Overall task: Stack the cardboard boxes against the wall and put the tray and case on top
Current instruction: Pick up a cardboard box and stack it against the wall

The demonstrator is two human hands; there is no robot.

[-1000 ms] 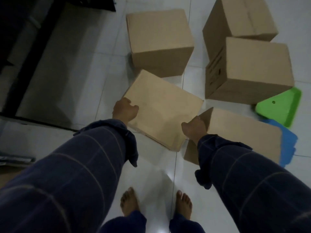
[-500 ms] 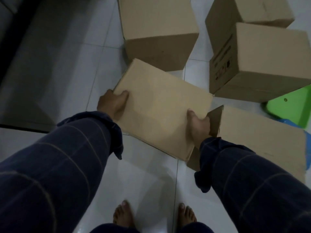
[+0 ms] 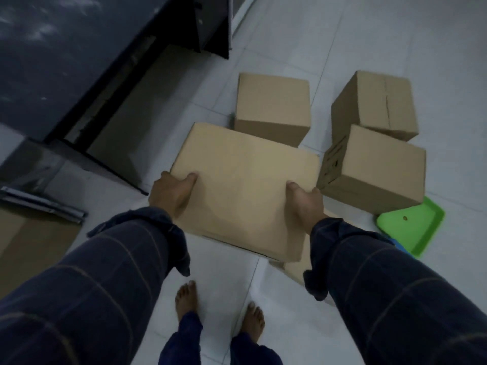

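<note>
I hold a flat brown cardboard box off the floor in front of me. My left hand grips its left edge and my right hand grips its right edge, thumbs on top. Three more cardboard boxes stand on the tiles beyond it: one at the centre, one at the far right and one nearer on the right. Another box lies mostly hidden under the held one. A green tray lies at the right, with a sliver of a blue case beneath it.
A dark cabinet runs along the left side with a shadowed gap under it. Flat cardboard and a metal rail lie at the left edge. My bare feet stand on white floor tiles.
The box has risen from the floor and come level in my hands. My view has swung up and left, bringing the dark cabinet into sight.
</note>
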